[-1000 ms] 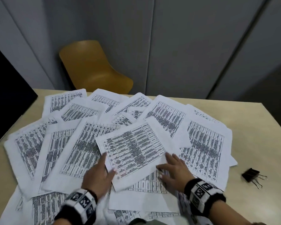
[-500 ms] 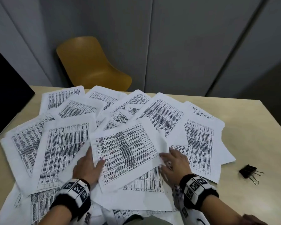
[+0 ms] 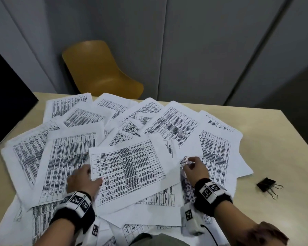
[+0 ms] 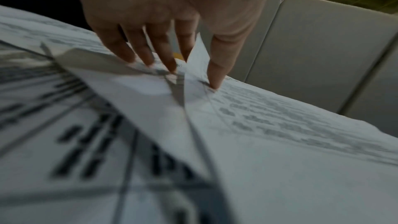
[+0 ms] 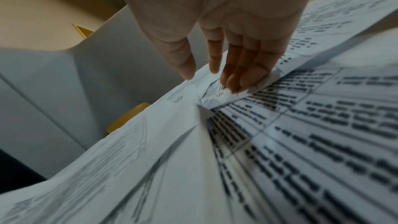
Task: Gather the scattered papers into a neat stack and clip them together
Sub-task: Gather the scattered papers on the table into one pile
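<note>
Several printed sheets lie fanned and overlapping across the table. One top sheet lies skewed over the pile in front of me. My left hand holds its left edge, thumb on top and fingers beneath; in the left wrist view that edge rises between thumb and forefinger of the left hand. My right hand rests its straight fingertips on a sheet corner just right of the top sheet, thumb apart, as the right wrist view shows of the right hand. A black binder clip lies on bare table to the right.
A yellow chair stands behind the table's far edge, in front of grey wall panels. A dark panel borders the table on the left. Bare tabletop shows at the right, around and beyond the clip. More sheets hang over the near edge by my body.
The top sheet has turned and slid toward me in my left hand. My right hand has come off its right edge onto the papers beside it. The large left sheet has straightened.
</note>
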Tool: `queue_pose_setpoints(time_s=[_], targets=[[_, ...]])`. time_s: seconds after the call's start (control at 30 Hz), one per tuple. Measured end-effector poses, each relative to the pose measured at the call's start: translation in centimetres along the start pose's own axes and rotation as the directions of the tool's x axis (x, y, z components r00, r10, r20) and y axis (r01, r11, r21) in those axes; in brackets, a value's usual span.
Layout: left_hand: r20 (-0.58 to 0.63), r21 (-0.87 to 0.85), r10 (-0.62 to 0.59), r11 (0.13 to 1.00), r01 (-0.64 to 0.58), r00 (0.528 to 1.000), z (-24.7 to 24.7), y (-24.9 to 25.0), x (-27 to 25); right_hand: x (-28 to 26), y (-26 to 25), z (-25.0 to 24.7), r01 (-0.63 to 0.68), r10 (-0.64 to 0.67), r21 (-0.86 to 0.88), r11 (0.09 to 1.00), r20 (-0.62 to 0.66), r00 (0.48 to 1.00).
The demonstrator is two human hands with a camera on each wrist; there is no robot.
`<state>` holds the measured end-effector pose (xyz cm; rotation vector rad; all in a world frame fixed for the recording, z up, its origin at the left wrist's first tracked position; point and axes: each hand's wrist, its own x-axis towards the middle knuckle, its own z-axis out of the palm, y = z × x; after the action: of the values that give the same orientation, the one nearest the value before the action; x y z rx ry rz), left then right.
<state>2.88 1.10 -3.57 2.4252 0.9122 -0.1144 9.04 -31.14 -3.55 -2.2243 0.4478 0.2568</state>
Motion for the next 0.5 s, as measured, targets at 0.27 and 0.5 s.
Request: queue_pose_setpoints(time_s=[0.27, 0.5], targets=[[0.121, -0.097, -0.017, 0.995, 0.029, 0.993, 0.5, 0.3, 0.1, -1.8, -1.0, 2.1, -0.105, 0.051, 0.171, 0.98, 0.292, 0.955], [-0.039, -0.193, -0.023, 0.981, 0.015, 0.999, 1.0, 1.1, -1.3, -1.3, -0.5, 0.8, 0.001, -0.01, 0.05, 0.999, 0.169, 0.986]])
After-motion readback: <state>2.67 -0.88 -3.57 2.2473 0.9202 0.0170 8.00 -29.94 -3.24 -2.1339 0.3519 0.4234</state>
